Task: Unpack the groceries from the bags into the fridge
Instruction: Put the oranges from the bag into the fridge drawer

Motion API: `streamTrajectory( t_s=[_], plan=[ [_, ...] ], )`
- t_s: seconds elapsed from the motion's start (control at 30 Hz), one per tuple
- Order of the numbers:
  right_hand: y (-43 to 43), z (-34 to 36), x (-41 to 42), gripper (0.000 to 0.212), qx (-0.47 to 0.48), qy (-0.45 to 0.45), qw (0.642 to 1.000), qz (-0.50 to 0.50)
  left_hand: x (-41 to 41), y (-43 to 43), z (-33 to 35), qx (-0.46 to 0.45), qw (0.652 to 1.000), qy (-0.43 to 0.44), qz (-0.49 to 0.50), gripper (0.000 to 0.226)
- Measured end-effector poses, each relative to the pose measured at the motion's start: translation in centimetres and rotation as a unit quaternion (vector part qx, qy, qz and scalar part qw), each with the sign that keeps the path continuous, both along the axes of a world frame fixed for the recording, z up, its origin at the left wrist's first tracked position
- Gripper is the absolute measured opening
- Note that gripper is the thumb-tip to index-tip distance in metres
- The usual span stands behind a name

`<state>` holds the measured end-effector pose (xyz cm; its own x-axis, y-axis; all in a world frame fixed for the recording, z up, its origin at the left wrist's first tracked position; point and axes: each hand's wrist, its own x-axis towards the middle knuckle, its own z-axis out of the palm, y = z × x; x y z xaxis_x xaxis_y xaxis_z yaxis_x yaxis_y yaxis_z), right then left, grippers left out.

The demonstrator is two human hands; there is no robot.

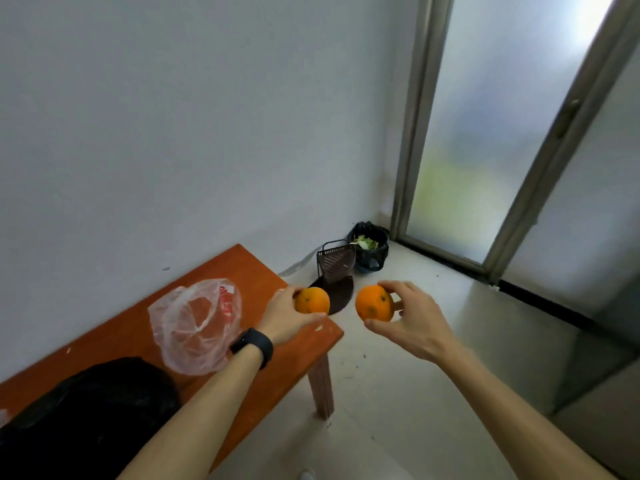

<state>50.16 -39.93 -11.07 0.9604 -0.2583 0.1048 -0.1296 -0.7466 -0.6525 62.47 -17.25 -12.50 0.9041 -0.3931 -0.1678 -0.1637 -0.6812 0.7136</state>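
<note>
My left hand point(284, 318) grips an orange point(312, 300) above the right end of the orange wooden table point(145, 327). My right hand point(412, 323) holds a second orange point(374, 303) out over the floor, just right of the table corner. A crumpled clear plastic bag point(195, 323) with red print lies slack on the table, left of my left wrist with its black band. A black bag point(86, 420) sits on the near left part of the table. No fridge is in sight.
A dark dustpan point(336, 271) stands on the pale floor by the wall behind the oranges. A black bin point(369, 245) with vegetable scraps sits in the corner. A frosted sliding glass door point(485, 133) fills the right side. A grey edge point(602, 386) shows at lower right.
</note>
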Motion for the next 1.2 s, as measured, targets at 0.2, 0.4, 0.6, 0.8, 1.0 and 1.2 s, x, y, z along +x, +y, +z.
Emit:
streamTrajectory(
  t_s=[0.2, 0.4, 0.6, 0.8, 1.0, 1.2],
  plan=[
    [-10.7, 2.5, -12.6, 0.078, -0.004, -0.046, 0.99, -0.133, -7.5, -15.6, 4.7, -0.064, 0.978, -0.065, -0.187, 0.076],
    [-20.6, 5.6, -24.6, 0.076, -0.032, -0.104, 0.955, -0.278, -14.7, -31.4, 8.1, -0.103, 0.93, -0.1, -0.339, 0.076],
    [-29.5, 8.4, -33.6, 0.072, -0.062, -0.145, 0.911, -0.382, -22.1, -45.1, 10.8, -0.162, 0.869, -0.112, -0.454, 0.068],
    [-39.0, 11.6, -39.7, 0.07, -0.09, -0.162, 0.878, -0.442, -28.1, -58.4, 14.0, -0.213, 0.809, -0.151, -0.526, 0.072],
    [-48.5, 15.9, -43.4, 0.066, -0.125, -0.212, 0.839, -0.485, -33.0, -70.4, 18.7, -0.281, 0.785, -0.154, -0.53, 0.074],
    [-57.6, 20.2, -46.9, 0.064, -0.155, -0.229, 0.806, -0.523, -36.5, -81.4, 23.2, -0.304, 0.789, -0.142, -0.515, 0.074]
  ],
)
